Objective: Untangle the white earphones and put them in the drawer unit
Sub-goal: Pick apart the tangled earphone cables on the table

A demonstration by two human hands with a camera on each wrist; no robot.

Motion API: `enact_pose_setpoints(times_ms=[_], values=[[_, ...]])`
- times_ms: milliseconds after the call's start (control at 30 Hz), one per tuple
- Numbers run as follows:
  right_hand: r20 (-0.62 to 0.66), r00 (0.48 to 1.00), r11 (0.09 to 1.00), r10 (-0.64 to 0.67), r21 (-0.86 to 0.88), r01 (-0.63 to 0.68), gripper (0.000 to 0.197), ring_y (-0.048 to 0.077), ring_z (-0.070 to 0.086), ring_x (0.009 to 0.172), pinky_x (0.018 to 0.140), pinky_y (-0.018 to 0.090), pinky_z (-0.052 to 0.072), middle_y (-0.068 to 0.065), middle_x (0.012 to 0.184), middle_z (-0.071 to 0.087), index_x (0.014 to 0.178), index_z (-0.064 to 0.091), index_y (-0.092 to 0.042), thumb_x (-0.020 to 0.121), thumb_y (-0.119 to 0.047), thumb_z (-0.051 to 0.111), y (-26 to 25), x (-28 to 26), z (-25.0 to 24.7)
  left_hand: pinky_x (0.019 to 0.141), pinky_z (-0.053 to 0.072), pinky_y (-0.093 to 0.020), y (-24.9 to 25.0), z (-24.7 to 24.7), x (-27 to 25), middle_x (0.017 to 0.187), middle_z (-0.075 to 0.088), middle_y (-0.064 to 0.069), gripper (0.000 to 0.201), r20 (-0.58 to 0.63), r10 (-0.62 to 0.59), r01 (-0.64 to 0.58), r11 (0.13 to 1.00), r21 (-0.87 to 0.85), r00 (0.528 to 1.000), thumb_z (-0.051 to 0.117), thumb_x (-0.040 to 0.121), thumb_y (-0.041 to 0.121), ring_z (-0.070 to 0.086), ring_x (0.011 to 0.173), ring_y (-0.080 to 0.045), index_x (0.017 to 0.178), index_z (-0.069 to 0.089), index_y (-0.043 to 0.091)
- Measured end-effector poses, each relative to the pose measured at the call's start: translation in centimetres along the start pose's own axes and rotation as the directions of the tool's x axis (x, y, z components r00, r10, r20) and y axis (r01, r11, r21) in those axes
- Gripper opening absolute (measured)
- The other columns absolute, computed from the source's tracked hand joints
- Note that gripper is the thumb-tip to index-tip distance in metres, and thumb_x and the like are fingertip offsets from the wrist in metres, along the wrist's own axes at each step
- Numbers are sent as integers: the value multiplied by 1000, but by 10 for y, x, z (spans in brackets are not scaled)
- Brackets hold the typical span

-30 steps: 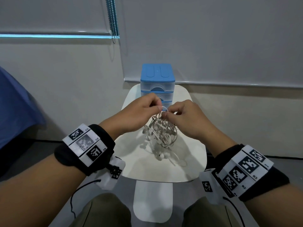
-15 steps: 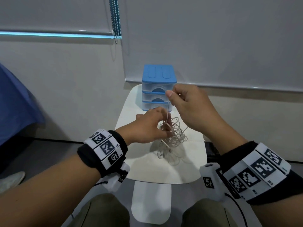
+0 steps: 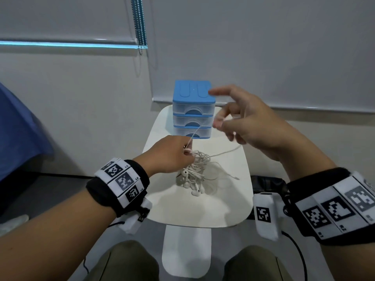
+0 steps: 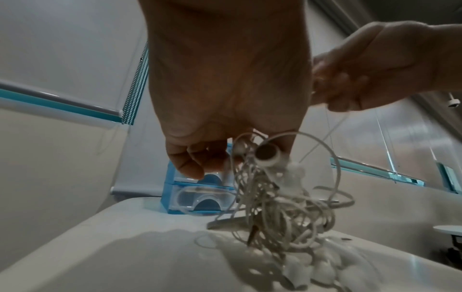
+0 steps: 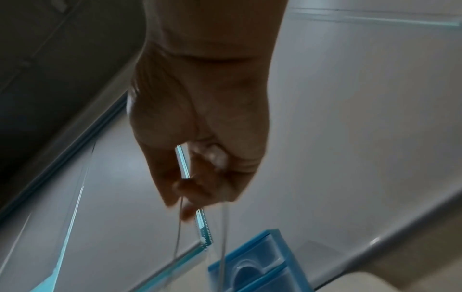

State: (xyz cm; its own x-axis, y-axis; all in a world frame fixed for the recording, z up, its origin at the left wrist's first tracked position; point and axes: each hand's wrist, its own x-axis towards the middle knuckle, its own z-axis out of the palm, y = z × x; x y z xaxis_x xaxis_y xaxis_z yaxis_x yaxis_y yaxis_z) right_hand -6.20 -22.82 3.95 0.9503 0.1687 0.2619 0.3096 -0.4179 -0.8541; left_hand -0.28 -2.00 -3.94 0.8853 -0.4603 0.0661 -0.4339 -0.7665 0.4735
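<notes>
my left hand (image 3: 170,154) pinches the white earphones (image 3: 195,171), a knotted bundle on the table (image 3: 203,207) just in front of the drawer unit (image 3: 193,110). my right hand (image 3: 243,120) pinches one strand, drawn taut. i'd pull slowly and steady the bundle, so knots don't tighten.

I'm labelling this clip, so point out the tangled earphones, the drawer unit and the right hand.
tangled earphones (image 3: 197,169), head view, middle of the cable knot.
drawer unit (image 3: 192,91), head view, blue top panel.
right hand (image 3: 249,120), head view, back of the hand pinching a cable strand.
</notes>
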Motion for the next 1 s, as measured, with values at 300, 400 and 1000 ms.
enact_pose_setpoints(times_ms=[300, 400, 1000], values=[[200, 867, 637, 456, -754, -161, 24, 9, 50, 63, 58, 24, 38, -8, 63, 56, 77, 77, -21, 97, -31, 67, 41, -9, 9, 56, 32, -32, -12, -7, 0, 74, 55, 4, 23, -92, -53, 59, 997, 59, 994, 67, 81, 20, 46, 63, -18, 73, 45, 23], [-7, 943, 765, 332, -582, -274, 25, 17, 56, 74, 66, 28, 44, -7, 70, 59, 70, 71, -18, 94, -25, 67, 45, -4, 7, 58, 34, -32, -14, -7, 0, 78, 54, 4, 20, -78, -74, 81, 992, 94, 994, 65, 82, 21, 46, 65, -19, 76, 46, 25], [-708, 695, 992, -125, -89, 87, 30, 13, 26, 55, 53, 30, 21, -6, 54, 30, 60, 35, -10, 77, -9, 60, 40, 5, -14, 62, 42, -19, -18, -16, -4, 82, 58, 6, 24, 63, -56, 67, 982, -179, 996, 85, 83, 32, 53, 68, -9, 100, 70, 27]])
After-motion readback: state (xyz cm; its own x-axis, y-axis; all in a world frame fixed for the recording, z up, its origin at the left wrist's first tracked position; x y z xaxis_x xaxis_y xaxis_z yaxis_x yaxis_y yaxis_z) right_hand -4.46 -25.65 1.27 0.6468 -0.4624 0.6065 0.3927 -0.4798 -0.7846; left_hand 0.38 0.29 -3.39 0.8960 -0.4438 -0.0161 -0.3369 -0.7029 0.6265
